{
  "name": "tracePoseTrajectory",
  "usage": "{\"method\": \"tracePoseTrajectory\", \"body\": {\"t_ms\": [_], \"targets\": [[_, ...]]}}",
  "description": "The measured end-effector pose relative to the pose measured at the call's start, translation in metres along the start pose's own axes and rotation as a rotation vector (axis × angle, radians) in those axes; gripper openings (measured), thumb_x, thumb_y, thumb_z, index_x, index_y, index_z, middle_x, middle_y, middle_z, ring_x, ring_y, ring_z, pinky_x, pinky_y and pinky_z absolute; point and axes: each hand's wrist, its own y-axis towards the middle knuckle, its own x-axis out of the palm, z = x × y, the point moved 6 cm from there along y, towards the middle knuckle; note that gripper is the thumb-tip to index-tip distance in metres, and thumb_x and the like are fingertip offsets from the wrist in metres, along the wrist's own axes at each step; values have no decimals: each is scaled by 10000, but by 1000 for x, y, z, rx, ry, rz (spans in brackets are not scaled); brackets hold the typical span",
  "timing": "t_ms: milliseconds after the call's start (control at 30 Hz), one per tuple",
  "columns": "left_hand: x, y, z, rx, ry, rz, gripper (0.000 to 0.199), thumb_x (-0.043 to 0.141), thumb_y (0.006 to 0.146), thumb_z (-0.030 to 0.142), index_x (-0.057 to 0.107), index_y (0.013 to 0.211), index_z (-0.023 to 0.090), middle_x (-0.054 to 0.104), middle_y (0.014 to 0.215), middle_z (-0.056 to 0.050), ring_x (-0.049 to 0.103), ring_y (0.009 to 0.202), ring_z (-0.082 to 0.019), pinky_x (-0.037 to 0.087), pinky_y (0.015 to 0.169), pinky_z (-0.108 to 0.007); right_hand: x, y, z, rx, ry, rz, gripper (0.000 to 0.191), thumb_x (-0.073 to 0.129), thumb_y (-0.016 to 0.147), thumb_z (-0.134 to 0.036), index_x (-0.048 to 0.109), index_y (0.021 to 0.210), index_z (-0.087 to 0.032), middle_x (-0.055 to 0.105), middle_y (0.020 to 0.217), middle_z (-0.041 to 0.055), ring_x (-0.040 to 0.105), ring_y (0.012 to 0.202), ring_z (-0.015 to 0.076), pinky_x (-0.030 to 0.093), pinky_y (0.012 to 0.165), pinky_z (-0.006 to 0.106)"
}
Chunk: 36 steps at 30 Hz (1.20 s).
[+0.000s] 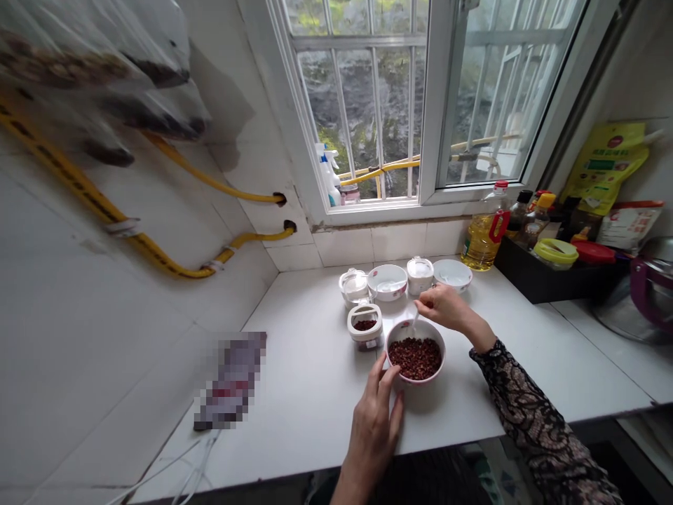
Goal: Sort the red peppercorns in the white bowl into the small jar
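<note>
My left hand (372,417) curls around the near left side of a white bowl (442,339), fingers on its rim and thumb low against its side. Reddish-brown grains that look like Sichuan peppercorns (418,358) fill much of the bowl. From above its far rim, my right hand (446,308) pinches the handle of a white spoon (416,322); the spoon's tip is down among the peppercorns. Just left of the bowl stands a lidded seasoning jar (366,339) with similar dark red grains visible through its clear top.
Behind are two more lidded jars (353,286) (420,277) and two white bowls (388,294) (453,278). An oil bottle (481,242) and a black box (547,277) of condiments stand at right. A pixelated object (231,386) and white cords (197,463) lie left. Yellow pipes (158,259) run along the wall.
</note>
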Motion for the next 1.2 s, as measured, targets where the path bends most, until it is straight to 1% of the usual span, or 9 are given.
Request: {"method": "tracePoseTrajectory", "body": {"t_ms": [100, 200, 333, 500, 867, 967, 1067, 1133, 1200], "targets": [[0, 0, 1, -1, -1, 3, 392, 429, 930, 114, 451, 1308, 218, 454, 1435, -165, 577, 1242, -251, 576, 901, -346, 15, -1, -6, -16, -2, -86, 379, 553, 805, -235, 449, 447, -168, 416, 427, -36, 260, 475, 72, 294, 612, 279], [-1, 0, 1, 0, -4, 14, 404, 434, 924, 113, 450, 1312, 224, 462, 1432, -153, 586, 1231, -247, 581, 886, -338, 23, -1, -3, 58, 64, -142, 392, 508, 828, -270, 454, 454, -167, 392, 435, -38, 286, 473, 75, 247, 544, 265], [-1, 0, 1, 4, -8, 10, 409, 435, 922, 113, 448, 1314, 232, 459, 1434, -151, 577, 1241, -249, 583, 879, -338, 19, -1, 13, 184, 187, -120, 397, 489, 803, -335, 396, 448, -182, 344, 449, -43, 300, 475, 77, 208, 490, 251], [0, 0, 0, 11, -12, 12, 406, 427, 927, 115, 445, 1316, 230, 450, 1436, -157, 577, 1240, -250, 587, 869, -337, 19, -1, 28, 283, 386, -154, 394, 522, 770, -435, 451, 473, -186, 363, 448, -51, 295, 457, 71, 213, 454, 236], [1, -1, -1, 10, -5, 8, 401, 430, 931, 115, 441, 1316, 226, 443, 1443, -159, 567, 1249, -248, 567, 904, -349, 27, -1, 33, 422, 608, -153, 445, 617, 692, -505, 475, 428, -176, 421, 395, -36, 305, 396, 53, 188, 420, 226], [2, -2, -2, 0, -13, 9, 397, 427, 936, 116, 442, 1318, 225, 432, 1451, -159, 558, 1259, -248, 559, 921, -353, 26, 1, 33, 428, 630, -98, 478, 617, 693, -558, 484, 438, -176, 462, 416, -16, 342, 399, 62, 229, 425, 229], [2, -2, -2, 2, -16, 15, 387, 425, 940, 116, 444, 1312, 223, 431, 1448, -164, 566, 1249, -249, 559, 921, -357, 22, 4, 28, 420, 638, 12, 521, 572, 726, -632, 494, 478, -181, 443, 430, -26, 345, 420, 72, 259, 443, 235], [2, -1, -1, 12, -12, 12, 386, 425, 937, 111, 445, 1306, 220, 438, 1439, -168, 577, 1235, -247, 565, 911, -353, 17, 6, 20, 395, 626, 129, 538, 524, 775, -653, 485, 508, -188, 410, 440, -38, 336, 439, 80, 266, 455, 239], [1, -1, -1, 21, -4, 12, 388, 426, 933, 106, 445, 1306, 215, 447, 1430, -172, 583, 1228, -246, 567, 907, -349, 9, 6, 6, 318, 554, 302, 518, 488, 846, -610, 485, 541, -192, 418, 469, -34, 355, 466, 94, 288, 477, 245]]}}
